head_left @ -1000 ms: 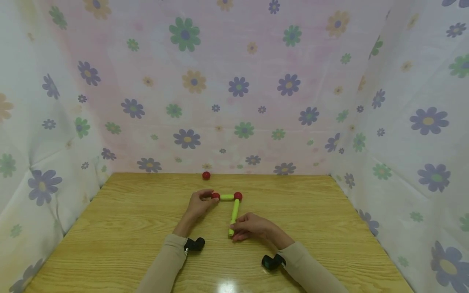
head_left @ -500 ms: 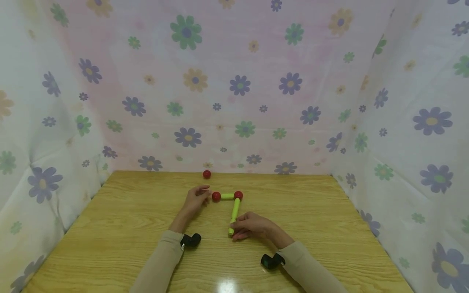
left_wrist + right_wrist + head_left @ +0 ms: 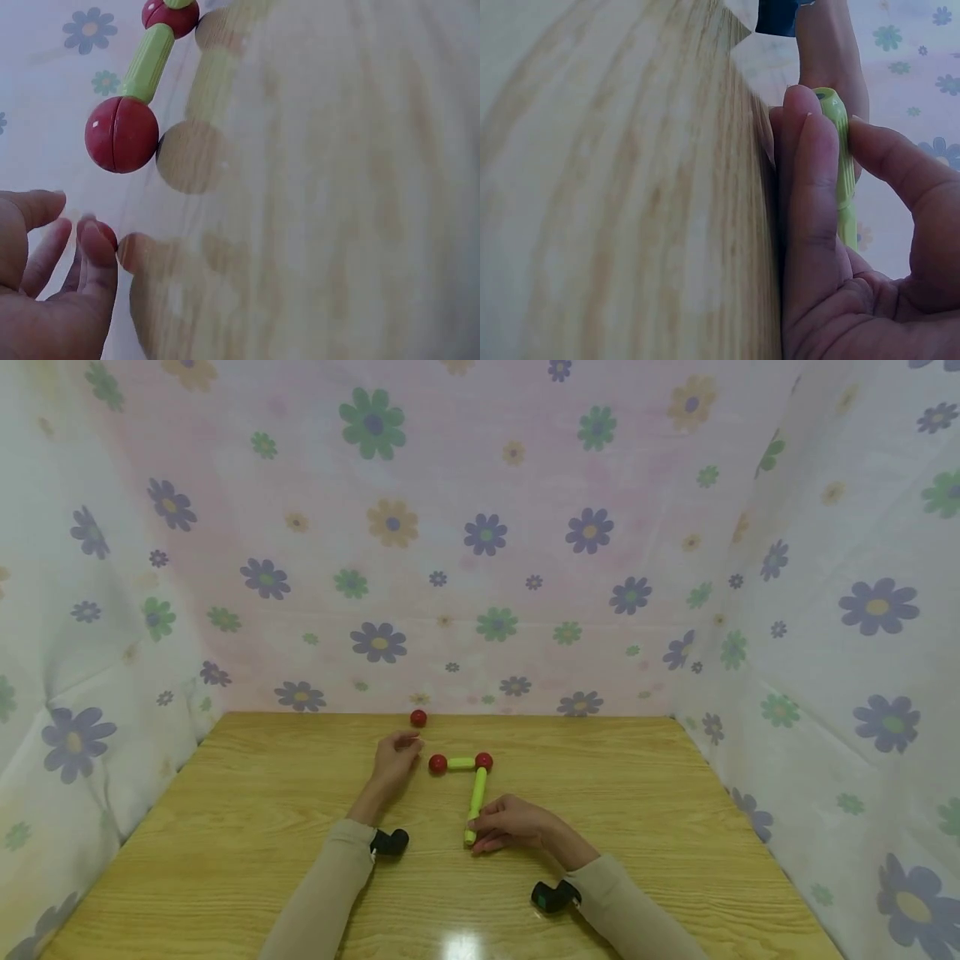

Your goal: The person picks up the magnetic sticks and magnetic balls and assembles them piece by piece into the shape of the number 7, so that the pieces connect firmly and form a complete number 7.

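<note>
My right hand (image 3: 517,822) pinches the near end of a long yellow-green stick (image 3: 477,789) between thumb and fingers; the right wrist view shows its ribbed tip (image 3: 836,127) there. The stick's far end meets a red ball (image 3: 483,762). From that ball a short yellow-green stick (image 3: 461,763) runs left to a second red ball (image 3: 438,764), making a corner shape. Left of it, my left hand (image 3: 393,764) holds nothing, its thumb and fingers apart. Just beyond its fingertips lies a loose red ball (image 3: 418,718), mostly hidden behind the fingers in the left wrist view.
The wood-grain table (image 3: 637,793) reaches back to a flowered cloth (image 3: 450,568), which also hangs at both sides. The loose ball lies close to the table's back edge. Each wrist wears a small black camera (image 3: 390,842).
My left hand has let go of the corner shape's left ball and moved left and away, toward the loose ball. My right hand keeps its hold on the long stick.
</note>
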The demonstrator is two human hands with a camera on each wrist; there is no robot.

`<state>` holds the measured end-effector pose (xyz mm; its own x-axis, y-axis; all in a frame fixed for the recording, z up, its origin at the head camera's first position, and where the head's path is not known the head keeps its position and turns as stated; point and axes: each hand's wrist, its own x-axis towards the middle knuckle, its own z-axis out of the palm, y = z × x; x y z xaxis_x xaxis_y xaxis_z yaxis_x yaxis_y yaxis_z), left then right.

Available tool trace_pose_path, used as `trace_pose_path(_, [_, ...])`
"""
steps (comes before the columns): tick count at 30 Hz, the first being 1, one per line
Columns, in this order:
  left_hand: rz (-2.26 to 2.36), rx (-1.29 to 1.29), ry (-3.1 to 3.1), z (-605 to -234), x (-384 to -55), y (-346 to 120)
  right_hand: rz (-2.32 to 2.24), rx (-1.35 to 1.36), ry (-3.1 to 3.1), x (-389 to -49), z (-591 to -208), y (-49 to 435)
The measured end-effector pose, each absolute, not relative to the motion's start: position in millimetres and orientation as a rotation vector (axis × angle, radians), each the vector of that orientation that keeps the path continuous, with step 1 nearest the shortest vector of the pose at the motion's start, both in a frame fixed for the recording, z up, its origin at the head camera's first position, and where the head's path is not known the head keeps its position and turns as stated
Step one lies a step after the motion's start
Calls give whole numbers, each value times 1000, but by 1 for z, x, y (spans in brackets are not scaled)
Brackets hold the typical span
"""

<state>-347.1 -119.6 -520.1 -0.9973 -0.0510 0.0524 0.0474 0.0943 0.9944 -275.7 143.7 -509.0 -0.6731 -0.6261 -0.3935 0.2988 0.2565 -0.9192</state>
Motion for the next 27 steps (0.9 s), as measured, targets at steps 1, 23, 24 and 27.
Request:
trace_pose_path(1, [-2026,26,-2286,-519,-348,-120,-1524,-304,1755,-275,-509,144])
trace_pose_path(23, [-1657,-112,-2464,-503,-382,-118,-1522,-353,1753,-276,-511,144])
trace_pose_path(24, [-1586,-160,-2505,-502,-383,-118,-1524,-350,1753,-276,-511,145])
trace_pose_path(27, [-1333,-263,-2627,-500,-385,-117,-1529,-341,1755,-275,-512,145])
